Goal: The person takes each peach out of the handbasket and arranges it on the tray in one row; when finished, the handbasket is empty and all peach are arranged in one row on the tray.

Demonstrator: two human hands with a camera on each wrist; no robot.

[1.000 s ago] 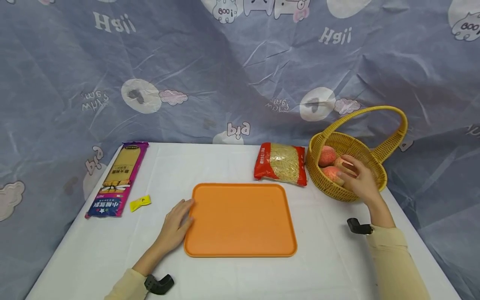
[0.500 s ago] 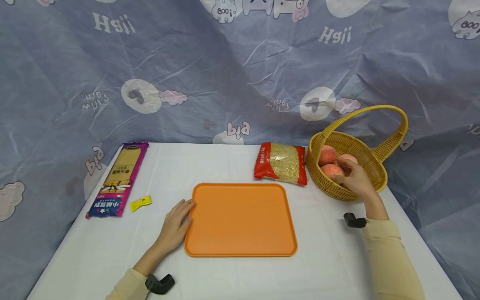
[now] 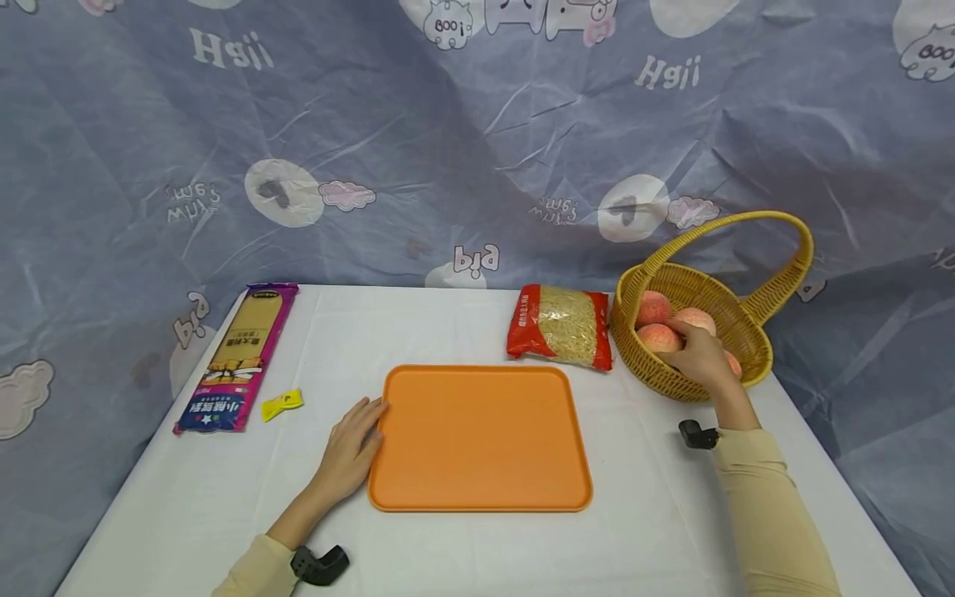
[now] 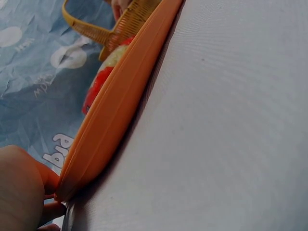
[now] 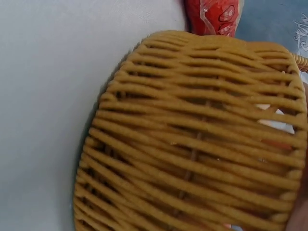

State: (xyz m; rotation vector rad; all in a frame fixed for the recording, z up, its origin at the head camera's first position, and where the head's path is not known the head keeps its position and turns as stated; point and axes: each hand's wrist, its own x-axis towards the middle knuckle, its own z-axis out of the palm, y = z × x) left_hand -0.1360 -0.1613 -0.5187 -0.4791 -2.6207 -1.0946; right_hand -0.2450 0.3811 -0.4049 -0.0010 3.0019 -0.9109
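Note:
In the head view, my left hand rests at the left edge of an orange tray, fingertips touching its rim. The left wrist view shows those fingers against the tray's corner. My right hand reaches into a yellow wicker basket with a tall handle. Its thumb and forefinger are round the front peach. Beside it lie a redder peach, a paler one and another partly hidden by the hand. The basket's weave fills the right wrist view, hiding the fingertips there.
A red bag of pasta lies left of the basket. A long purple pack of noodles lies at the far left, with a small yellow wrapped sweet beside it. A blue printed cloth hangs behind the white table.
My right hand has shifted left inside the basket, from the paler peach to the front one, uncovering a peach at the right. The left hand and tray stay put.

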